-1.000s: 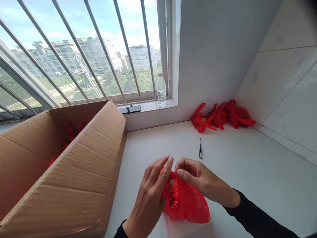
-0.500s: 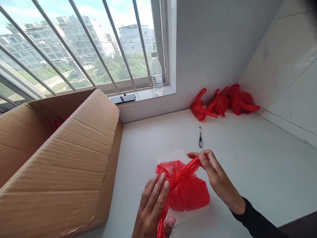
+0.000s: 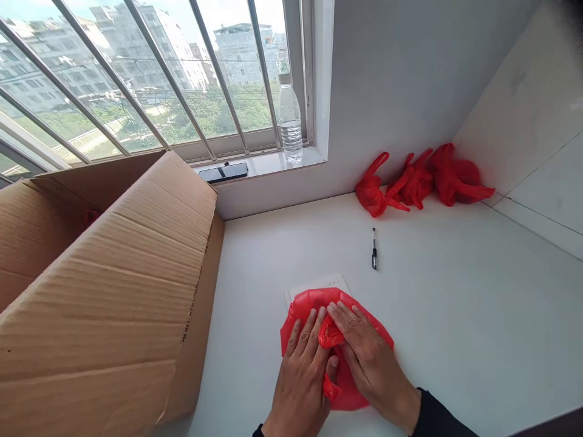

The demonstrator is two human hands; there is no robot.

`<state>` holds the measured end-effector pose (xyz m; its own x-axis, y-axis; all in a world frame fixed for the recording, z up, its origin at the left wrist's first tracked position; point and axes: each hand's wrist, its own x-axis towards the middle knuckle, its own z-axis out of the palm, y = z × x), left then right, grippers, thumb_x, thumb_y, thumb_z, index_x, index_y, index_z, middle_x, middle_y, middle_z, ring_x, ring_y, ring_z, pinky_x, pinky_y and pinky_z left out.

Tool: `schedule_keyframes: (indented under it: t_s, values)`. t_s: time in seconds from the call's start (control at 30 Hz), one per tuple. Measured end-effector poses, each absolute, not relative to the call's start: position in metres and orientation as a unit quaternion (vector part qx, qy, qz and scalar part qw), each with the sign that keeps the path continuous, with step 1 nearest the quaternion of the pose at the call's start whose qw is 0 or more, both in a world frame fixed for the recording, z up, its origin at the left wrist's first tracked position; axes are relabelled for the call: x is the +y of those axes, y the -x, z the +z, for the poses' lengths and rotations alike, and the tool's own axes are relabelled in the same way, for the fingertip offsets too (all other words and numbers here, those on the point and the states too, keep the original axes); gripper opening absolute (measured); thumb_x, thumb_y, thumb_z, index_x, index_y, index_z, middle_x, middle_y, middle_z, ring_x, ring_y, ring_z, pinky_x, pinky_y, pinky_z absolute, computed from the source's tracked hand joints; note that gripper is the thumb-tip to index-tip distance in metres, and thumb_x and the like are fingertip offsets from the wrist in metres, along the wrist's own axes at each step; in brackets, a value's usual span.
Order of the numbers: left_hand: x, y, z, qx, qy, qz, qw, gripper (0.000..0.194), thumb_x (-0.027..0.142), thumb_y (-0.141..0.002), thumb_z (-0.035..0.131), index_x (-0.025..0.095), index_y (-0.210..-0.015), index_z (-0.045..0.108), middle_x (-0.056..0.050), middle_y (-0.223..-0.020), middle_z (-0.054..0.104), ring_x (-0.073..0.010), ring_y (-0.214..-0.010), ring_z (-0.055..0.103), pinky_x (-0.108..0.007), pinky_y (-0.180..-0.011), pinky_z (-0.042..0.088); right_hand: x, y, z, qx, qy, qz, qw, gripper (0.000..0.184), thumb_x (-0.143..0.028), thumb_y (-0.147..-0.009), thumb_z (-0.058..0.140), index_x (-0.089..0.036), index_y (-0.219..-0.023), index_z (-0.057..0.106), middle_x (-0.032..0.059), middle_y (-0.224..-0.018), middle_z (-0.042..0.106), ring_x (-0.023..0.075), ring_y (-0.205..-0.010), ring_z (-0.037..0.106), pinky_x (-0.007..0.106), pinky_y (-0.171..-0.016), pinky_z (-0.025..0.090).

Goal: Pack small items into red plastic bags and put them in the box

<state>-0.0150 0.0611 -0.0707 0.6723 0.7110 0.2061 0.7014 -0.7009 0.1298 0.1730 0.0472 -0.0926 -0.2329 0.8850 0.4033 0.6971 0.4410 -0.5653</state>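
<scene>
A red plastic bag (image 3: 319,297), tied in the middle, lies bulging on the white table. My left hand (image 3: 303,370) rests on its near left side with the fingers stretched, and a twisted end of the bag sticks out by the thumb, held against the palm. On the right side my right hand (image 3: 364,346) presses down with flat fingers, its thumb mostly hidden. The crumpled knot of the bag shows between the fingertips of both hands. White paper (image 3: 337,281) with small print pokes out from under the bag's far edge.
A big open cardboard box (image 3: 136,273) stands at the left, something red inside. A black pen (image 3: 374,250) lies beyond the bag. Several red bags (image 3: 416,182) sit along the wall. The windowsill holds a water bottle (image 3: 290,121) and a phone (image 3: 223,173).
My right hand has let go of the pulled-out bag end and moved left onto the bag. My left hand has shifted right over it. The bag now looks flatter and wider.
</scene>
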Motion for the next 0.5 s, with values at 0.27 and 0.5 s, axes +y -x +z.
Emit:
schedule_keyframes:
  t_s: [0.27,0.5]
  values:
    - [0.062,0.012,-0.075,0.396,-0.906,0.144,0.041,0.064,0.015,-0.103,0.044,0.019,-0.162,0.022,-0.006,-0.169,0.025,-0.0251,-0.157,0.019,-0.052,-0.124,0.034,0.05,-0.175,-0.105,-0.77,0.511,0.167,0.343,0.064,-0.013,-0.105,0.035,-0.031,-0.163,0.018,0.0037,-0.162,0.038,0.027,-0.149,0.035,0.059,-0.12,0.04]
    - [0.053,0.02,-0.066,0.397,-0.872,0.251,0.141,0.045,0.022,-0.107,0.036,0.021,-0.152,0.041,-0.011,-0.157,0.05,-0.0259,-0.15,0.038,-0.051,-0.115,0.047,0.039,-0.188,-0.093,-0.591,0.55,0.372,0.458,0.038,-0.041,-0.11,0.036,-0.028,-0.14,0.056,0.0061,-0.148,0.057,0.0277,-0.138,0.051,0.049,-0.116,0.046]
